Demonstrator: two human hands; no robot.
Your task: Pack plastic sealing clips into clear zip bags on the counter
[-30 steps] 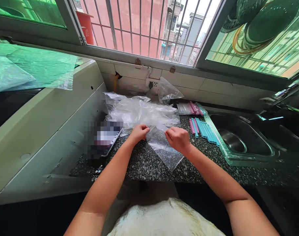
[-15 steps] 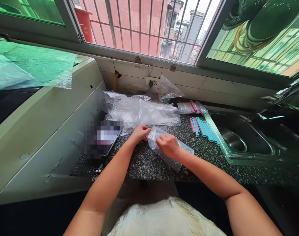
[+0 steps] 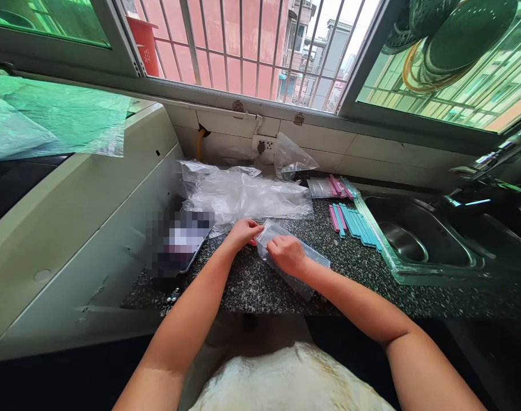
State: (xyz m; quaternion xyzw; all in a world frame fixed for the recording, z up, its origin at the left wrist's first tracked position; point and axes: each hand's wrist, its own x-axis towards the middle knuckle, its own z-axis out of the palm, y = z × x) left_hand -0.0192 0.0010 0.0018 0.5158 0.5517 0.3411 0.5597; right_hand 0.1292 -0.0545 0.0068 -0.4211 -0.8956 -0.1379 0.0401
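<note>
A clear plastic bag (image 3: 301, 288) lies slanted over the speckled dark counter (image 3: 243, 285) in front of me. My left hand (image 3: 242, 233) pinches its upper left corner between thumb and fingers. A small piece of something red or pink shows just under those fingers; its kind is hidden. My right hand (image 3: 286, 252) is closed with its fingers curled down on the upper part of the bag. Behind both hands more clear plastic bags (image 3: 252, 197) lie in a flat, crumpled pile.
Pink and blue bag clips (image 3: 357, 225) lie in a row beside the sink (image 3: 415, 228). More clips rest on a small clear packet (image 3: 320, 188) behind them. A blurred-out flat device (image 3: 187, 240) sits left of my hands. One clear bag (image 3: 292, 157) leans against the wall.
My right hand has shifted slightly left and down along the bag, and the bag's right end has drawn in a little. My left hand stays at the corner.
</note>
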